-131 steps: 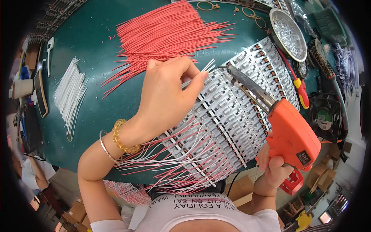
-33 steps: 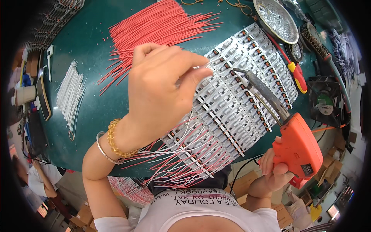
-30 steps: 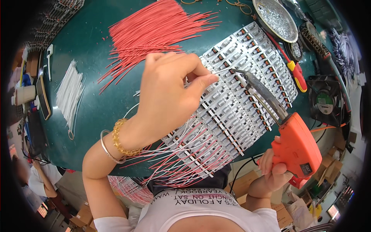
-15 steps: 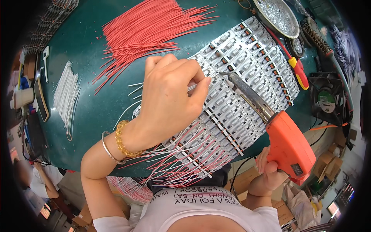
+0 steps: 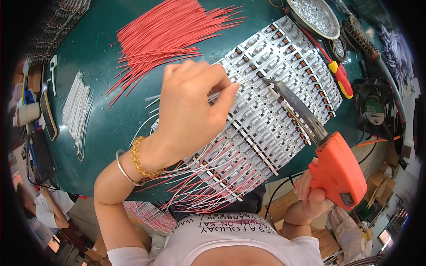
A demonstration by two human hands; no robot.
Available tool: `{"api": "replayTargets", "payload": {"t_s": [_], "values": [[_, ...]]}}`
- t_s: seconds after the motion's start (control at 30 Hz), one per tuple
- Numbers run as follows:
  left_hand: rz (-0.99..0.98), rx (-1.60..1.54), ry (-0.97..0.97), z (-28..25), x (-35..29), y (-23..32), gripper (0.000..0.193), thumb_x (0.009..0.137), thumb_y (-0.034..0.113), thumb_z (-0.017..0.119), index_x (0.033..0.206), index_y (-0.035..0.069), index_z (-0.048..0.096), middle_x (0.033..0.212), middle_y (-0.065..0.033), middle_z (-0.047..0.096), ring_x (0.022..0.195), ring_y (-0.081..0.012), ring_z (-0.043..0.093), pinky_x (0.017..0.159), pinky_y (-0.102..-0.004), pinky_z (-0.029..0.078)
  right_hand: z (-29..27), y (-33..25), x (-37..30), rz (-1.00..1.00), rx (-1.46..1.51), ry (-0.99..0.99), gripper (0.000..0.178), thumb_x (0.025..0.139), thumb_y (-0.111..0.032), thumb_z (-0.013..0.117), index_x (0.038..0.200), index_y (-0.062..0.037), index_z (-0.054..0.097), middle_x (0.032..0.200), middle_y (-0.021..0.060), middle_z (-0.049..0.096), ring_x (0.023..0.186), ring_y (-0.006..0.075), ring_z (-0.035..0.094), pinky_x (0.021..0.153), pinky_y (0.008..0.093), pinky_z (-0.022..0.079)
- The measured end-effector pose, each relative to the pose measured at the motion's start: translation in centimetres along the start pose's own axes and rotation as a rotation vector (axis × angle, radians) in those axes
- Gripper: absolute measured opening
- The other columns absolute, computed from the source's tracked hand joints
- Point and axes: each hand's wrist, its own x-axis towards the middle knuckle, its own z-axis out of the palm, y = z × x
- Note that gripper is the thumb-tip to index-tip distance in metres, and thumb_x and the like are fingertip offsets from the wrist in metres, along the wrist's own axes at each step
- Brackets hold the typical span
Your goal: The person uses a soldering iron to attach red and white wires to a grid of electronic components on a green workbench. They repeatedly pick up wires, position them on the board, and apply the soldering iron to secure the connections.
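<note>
My right hand (image 5: 313,195) is wrapped round the grip of an orange pistol-shaped soldering gun (image 5: 339,168). Its thin bent tip is over the middle of a large panel of small circuit boards (image 5: 262,119), right of my other hand. My left hand (image 5: 193,99) is closed in a pinch above the panel's left part, with thumb and forefinger together. White wires (image 5: 153,99) stick out to its left, and a pale bit shows between the fingers. Red and white wires (image 5: 208,177) hang from the panel's near rows. Whether the soldering tip touches a board, I cannot tell.
A heap of red wires (image 5: 164,35) lies at the far left, with a smaller white wire bundle (image 5: 76,111) farther left. At right are a round metal dish (image 5: 315,17), a red-yellow screwdriver (image 5: 341,80), a coiled soldering-iron stand (image 5: 359,35) and a black fan (image 5: 375,108).
The soldering gun has shifted slightly right, its tip moving away from my left fingertips. My left hand has moved a little left, still pinched.
</note>
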Motion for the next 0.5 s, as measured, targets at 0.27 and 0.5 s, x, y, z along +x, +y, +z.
{"api": "replayTargets", "payload": {"t_s": [0.27,0.5], "values": [[0.013,-0.027,-0.014,0.6,-0.3,0.5,0.012,0.073,0.008,0.075,0.072,0.006,0.063,0.081,-0.0023,0.059,0.08,-0.0198,0.053,0.079,-0.0336,0.034,0.0,-0.2,-0.6,0.016,-0.006,-0.004,0.081,0.083,-0.054,0.067,0.12,0.0147,0.045,0.05,-0.0016,0.046,0.039,0.008,0.042,0.041,0.0221,0.038],[0.005,-0.015,-0.037,0.7,-0.1,0.7,0.013,0.072,0.008,0.075,0.071,0.006,0.063,0.081,-0.0029,0.059,0.079,-0.0207,0.053,0.078,-0.0336,0.033,-1.0,0.9,-0.8,-0.047,-0.036,-0.048,0.075,0.084,-0.05,0.068,0.119,0.0124,0.047,0.051,-0.001,0.047,0.04,0.0087,0.043,0.043,0.0226,0.039]]}}
